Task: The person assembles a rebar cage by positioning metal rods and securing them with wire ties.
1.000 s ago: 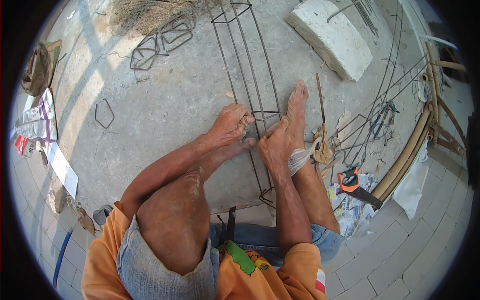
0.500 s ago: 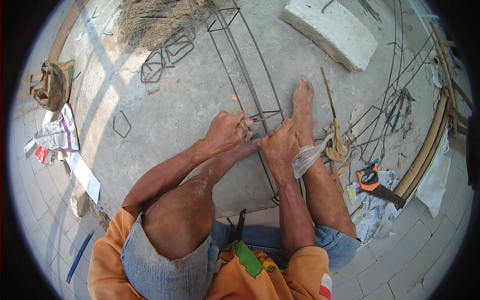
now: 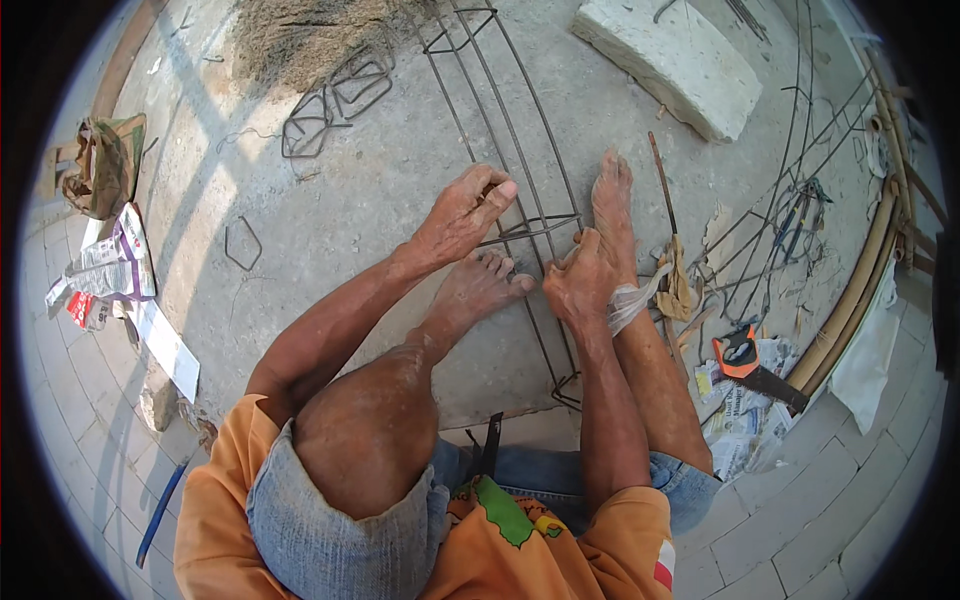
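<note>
A long rebar cage (image 3: 519, 160) of thin steel bars tied with bent stirrups lies on the concrete between my feet. My left hand (image 3: 465, 215) is closed, thumb on top, over the cage's left bar beside a stirrup (image 3: 540, 226). What its fingers hold, if anything, is hidden. My right hand (image 3: 582, 285) is wrapped round the cage's right bar just below that stirrup's corner. Beneath my left hand, my left foot (image 3: 480, 290) rests at the cage's left side. My right foot (image 3: 612, 205) stands along its right side.
Loose stirrups (image 3: 335, 103) lie by a sand heap (image 3: 300, 40) at the far left. A pale concrete block (image 3: 670, 65) sits far right. Rods and pliers (image 3: 800, 210), a handsaw (image 3: 755, 370) on newspaper, and a thin rod with cloth (image 3: 675, 285) are to the right.
My left hand has lifted away from the stirrup, up and forward. My right hand has shifted slightly right, and the cage's near part has moved right with it.
</note>
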The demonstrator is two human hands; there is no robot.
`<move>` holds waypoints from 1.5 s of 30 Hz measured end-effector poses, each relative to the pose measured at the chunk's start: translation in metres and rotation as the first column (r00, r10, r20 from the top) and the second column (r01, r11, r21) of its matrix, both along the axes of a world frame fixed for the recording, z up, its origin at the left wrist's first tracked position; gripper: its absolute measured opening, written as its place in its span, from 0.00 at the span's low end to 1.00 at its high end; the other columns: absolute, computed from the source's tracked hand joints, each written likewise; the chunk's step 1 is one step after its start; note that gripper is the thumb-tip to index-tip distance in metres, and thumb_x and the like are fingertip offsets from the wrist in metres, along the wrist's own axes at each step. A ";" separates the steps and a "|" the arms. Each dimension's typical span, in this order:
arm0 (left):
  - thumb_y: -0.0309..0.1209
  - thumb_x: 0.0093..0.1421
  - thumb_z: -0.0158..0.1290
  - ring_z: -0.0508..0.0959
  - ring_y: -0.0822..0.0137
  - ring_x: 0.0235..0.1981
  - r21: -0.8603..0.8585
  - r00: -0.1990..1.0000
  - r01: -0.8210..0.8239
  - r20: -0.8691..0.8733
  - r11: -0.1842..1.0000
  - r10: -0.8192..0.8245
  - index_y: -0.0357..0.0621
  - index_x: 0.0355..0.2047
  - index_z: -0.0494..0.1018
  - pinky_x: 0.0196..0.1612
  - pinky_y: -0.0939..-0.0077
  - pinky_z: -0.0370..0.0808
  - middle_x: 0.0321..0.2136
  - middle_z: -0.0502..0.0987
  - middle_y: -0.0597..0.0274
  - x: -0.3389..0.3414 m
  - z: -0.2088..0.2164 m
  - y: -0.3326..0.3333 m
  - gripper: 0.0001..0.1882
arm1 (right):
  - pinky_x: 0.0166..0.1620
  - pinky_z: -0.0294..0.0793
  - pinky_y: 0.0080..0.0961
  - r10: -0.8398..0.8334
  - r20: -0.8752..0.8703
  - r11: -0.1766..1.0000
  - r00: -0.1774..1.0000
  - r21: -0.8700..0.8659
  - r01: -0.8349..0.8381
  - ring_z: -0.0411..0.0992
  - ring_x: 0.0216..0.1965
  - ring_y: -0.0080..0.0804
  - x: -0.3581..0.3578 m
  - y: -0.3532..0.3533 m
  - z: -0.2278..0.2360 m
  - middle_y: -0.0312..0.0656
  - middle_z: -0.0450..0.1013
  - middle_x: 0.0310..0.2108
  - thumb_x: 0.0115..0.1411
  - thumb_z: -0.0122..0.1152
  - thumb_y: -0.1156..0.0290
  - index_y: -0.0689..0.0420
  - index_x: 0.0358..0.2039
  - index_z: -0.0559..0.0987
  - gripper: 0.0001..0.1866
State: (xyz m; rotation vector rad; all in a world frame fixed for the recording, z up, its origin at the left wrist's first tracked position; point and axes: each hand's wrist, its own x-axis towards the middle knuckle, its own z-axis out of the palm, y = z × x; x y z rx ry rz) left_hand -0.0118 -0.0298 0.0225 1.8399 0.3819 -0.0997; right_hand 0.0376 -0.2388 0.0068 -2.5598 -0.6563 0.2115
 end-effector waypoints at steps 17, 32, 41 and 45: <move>0.48 0.65 0.45 0.56 0.43 0.64 0.375 0.830 -0.461 0.503 0.804 0.241 0.36 0.53 0.64 0.65 0.41 0.46 0.58 0.62 0.45 0.032 -0.067 -0.038 0.28 | 0.35 0.72 0.41 0.000 -0.378 0.999 0.926 0.036 0.015 0.74 0.29 0.52 0.025 0.019 0.048 0.48 0.71 0.23 0.42 0.69 0.73 0.64 0.42 0.68 0.27; 0.39 0.67 0.47 0.75 0.53 0.38 0.004 0.982 0.099 0.163 0.995 -0.098 0.38 0.35 0.73 0.43 0.63 0.70 0.34 0.75 0.50 -0.010 -0.022 -0.024 0.15 | 0.41 0.74 0.46 -0.155 -0.328 0.988 0.932 -0.041 0.149 0.75 0.37 0.60 0.012 0.003 0.008 0.59 0.76 0.33 0.44 0.69 0.66 0.63 0.44 0.69 0.28; 0.42 0.67 0.48 0.66 0.62 0.18 0.131 0.974 0.155 -0.187 0.979 -0.129 0.37 0.21 0.68 0.25 0.66 0.66 0.16 0.69 0.54 -0.014 0.022 -0.022 0.22 | 0.41 0.74 0.47 -0.221 -0.212 0.973 0.952 -0.120 0.199 0.75 0.39 0.58 -0.005 0.017 0.023 0.57 0.75 0.35 0.45 0.70 0.64 0.62 0.43 0.70 0.28; 0.45 0.66 0.49 0.61 0.71 0.15 0.327 0.997 0.034 0.049 0.944 -0.053 0.37 0.20 0.70 0.21 0.69 0.62 0.11 0.63 0.62 -0.024 0.112 0.021 0.25 | 0.41 0.74 0.48 -0.196 -0.279 0.975 0.940 -0.157 0.157 0.75 0.40 0.58 -0.012 0.033 0.031 0.57 0.74 0.38 0.45 0.70 0.66 0.63 0.45 0.69 0.29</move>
